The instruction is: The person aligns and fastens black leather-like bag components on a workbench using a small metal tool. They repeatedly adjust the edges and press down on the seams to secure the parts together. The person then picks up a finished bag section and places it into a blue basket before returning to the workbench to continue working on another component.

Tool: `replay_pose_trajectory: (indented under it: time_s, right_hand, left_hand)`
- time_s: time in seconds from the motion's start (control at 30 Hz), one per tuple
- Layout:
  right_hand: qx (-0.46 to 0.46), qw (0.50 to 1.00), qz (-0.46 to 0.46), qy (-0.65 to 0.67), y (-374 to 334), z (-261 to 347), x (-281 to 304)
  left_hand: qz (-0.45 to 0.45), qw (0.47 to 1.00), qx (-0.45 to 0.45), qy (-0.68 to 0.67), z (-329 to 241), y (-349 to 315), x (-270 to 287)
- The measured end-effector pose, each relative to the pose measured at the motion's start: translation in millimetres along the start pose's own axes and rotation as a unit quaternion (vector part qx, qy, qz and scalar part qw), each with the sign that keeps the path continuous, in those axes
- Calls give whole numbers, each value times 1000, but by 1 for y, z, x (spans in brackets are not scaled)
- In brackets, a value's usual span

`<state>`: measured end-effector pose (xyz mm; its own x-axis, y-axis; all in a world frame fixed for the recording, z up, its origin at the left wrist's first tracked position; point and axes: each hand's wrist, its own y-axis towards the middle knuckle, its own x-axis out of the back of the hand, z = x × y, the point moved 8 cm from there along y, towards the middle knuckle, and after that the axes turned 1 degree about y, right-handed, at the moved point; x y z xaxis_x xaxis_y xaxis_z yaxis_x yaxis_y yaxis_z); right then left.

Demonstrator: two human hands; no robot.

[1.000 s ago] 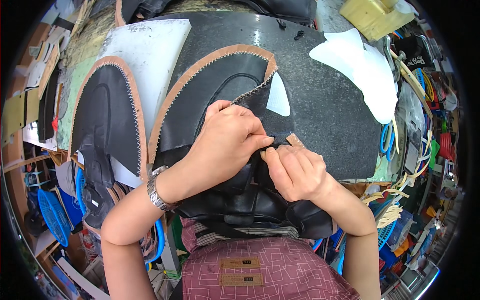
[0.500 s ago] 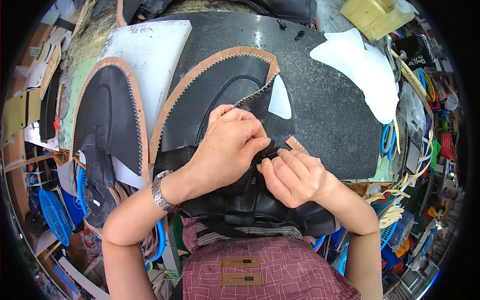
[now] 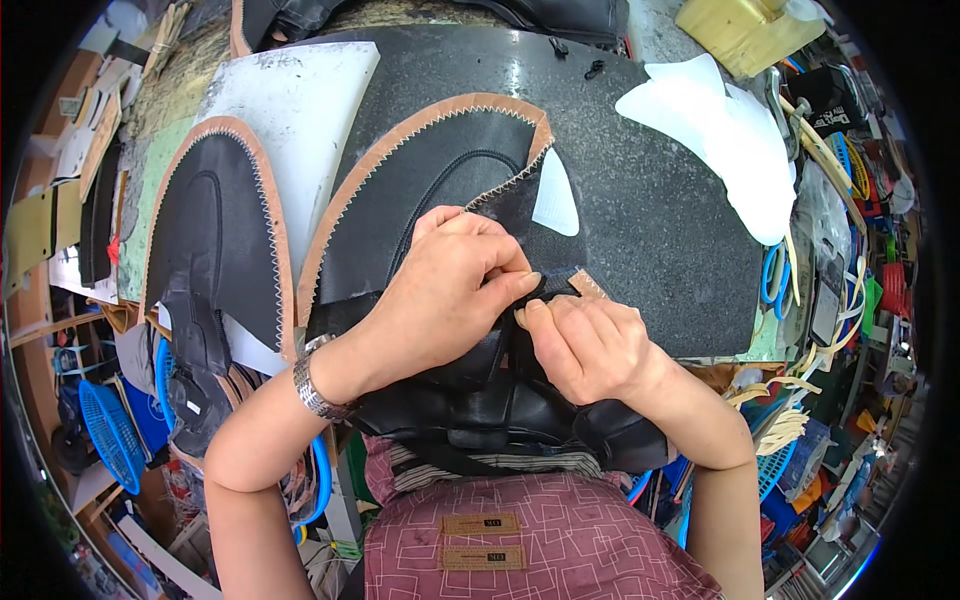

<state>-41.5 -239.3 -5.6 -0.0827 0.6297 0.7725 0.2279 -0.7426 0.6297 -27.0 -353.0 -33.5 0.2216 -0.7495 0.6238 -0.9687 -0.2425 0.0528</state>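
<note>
A black leather shoe upper (image 3: 455, 135) with a tan, zigzag-stitched border lies in front of me, its near part bunched below my hands. My left hand (image 3: 455, 270) rests across it, thumb and forefinger pinching a dark fold of the leather. Close beside it, my right hand (image 3: 588, 345) is closed, fingers curled on the same fold. What exactly sits between the fingertips is hidden. A short tan stitched end (image 3: 588, 284) sticks out just above the right hand. Under the upper's right edge, a white piece (image 3: 556, 195) shows.
A dark speckled board (image 3: 670, 220) covers the worktop. Left of me lies a similar upper (image 3: 235, 210), by a white board (image 3: 310, 100). White cut pieces (image 3: 700, 120), blue-handled scissors (image 3: 775, 275) and a yellowish container (image 3: 750, 38) sit on the right. A blue basket (image 3: 108, 420) is lower left.
My right fingers, earlier stretched over the black fold, have curled in tighter. The right hand has shifted slightly up, while the left keeps its pinch almost unmoved.
</note>
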Motion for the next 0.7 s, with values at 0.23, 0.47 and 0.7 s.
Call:
replay_pose_trajectory:
  time_s: [0.23,0.47,0.7]
  right_hand:
    - [15,1000,-3,-5,0,1,-1]
    - [17,1000,-23,-4,-1,2,-1]
    - [86,996,10,13,-5,14,-4]
  left_hand:
    - [22,1000,-6,-1,1,1,0]
    - [57,998,-25,12,-2,2,-3]
    - [-3,999,-34,18,-5,-3,-7]
